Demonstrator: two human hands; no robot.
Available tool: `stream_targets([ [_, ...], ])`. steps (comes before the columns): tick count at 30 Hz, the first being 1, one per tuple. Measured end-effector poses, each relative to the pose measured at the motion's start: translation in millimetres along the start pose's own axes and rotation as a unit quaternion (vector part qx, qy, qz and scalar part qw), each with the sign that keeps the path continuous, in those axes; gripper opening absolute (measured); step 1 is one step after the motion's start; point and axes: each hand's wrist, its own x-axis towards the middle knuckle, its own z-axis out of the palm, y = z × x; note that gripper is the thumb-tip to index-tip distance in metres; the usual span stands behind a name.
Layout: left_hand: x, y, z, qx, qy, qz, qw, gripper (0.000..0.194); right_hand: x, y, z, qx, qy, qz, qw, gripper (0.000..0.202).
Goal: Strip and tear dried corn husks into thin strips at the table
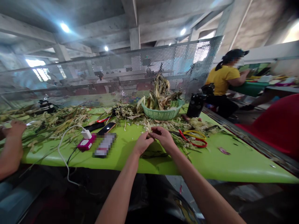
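Over the green table (126, 161), my left hand (143, 143) and my right hand (163, 137) meet fingertip to fingertip. Both pinch a small pale strip of dried corn husk (149, 127), whose top sticks up above the fingers. Its lower part is hidden by the hands. Scissors with red and yellow handles (195, 143) lie just to the right of my right hand among husk scraps. Behind my hands stands a light green plastic basket (161, 115) heaped with dry husks (160, 93).
A magenta power socket (86, 143) with a white plug and cable, and a dark phone (107, 128), lie to the left. A black container (195, 105) stands beside the basket. A co-worker's arm (11, 149) reaches in at left; another person (223, 76) sits at right near a red chair (275, 124).
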Motion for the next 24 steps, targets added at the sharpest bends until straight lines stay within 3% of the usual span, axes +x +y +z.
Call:
stream_targets([
  [4, 0.8, 0.1, 2.0, -0.009, -0.021, -0.016, 1.000, 0.015, -2.0, -2.1, 1.2, 0.045, -0.001, 0.020, 0.999, 0.025],
  [10, 2.7, 3.1, 2.3, -0.021, -0.047, 0.018, 0.999, 0.027, -2.6, -4.4, 0.3, 0.095, 0.007, 0.036, 0.995, 0.022],
  [18, 1.0, 9.0, 1.3, -0.064, 0.014, 0.011, 0.998, 0.029, -0.4, -2.1, 1.2, 0.121, 0.012, 0.029, 0.992, 0.021],
  [24, 5.1, 6.0, 7.7, -0.174, 0.057, -0.054, 0.982, 0.031, -1.3, -2.3, 1.1, 0.123, 0.013, 0.022, 0.992, 0.021],
])
